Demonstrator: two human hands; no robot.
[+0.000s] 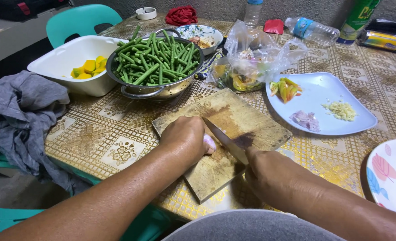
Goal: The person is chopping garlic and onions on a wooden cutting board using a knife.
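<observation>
Your left hand (187, 136) is curled down on a small pale pink piece of shallot (209, 143), fingers together, pinning it to the wooden cutting board (233, 117). Your right hand (269, 172) is closed around the handle of a knife (224, 139), whose blade angles across the board with its tip just beside the shallot. The shallot sits near the middle of the board, and the board lies near the table's front edge, on a gold patterned tablecloth (113, 129).

Behind the board, toward the far left, a metal colander (138, 90) is heaped with long green beans (160, 56). Touching its left side, a white rectangular tub (64, 60) near the table's left edge holds a few orange and green squash chunks (88, 69). Behind the colander stands a patterned bowl (211, 32) with some food in it; what kind is hard to tell.

To the right of the board, a pale blue plate (340, 125) carries three small heaps: sliced chillies (286, 88) at its far left, minced garlic (341, 110) toward its right, and chopped shallot (305, 119) nearer you. A crumpled clear plastic bag (256, 58) with vegetable scraps sits between the colander and the plate. At the table's right edge, part of a white plate with a leaf pattern (389, 174) shows.

Along the far edge lie a plastic water bottle (311, 30) on its side, a red cloth (181, 15) and a small white dish (146, 13). A grey cloth (19, 116) hangs over the table's left edge.
</observation>
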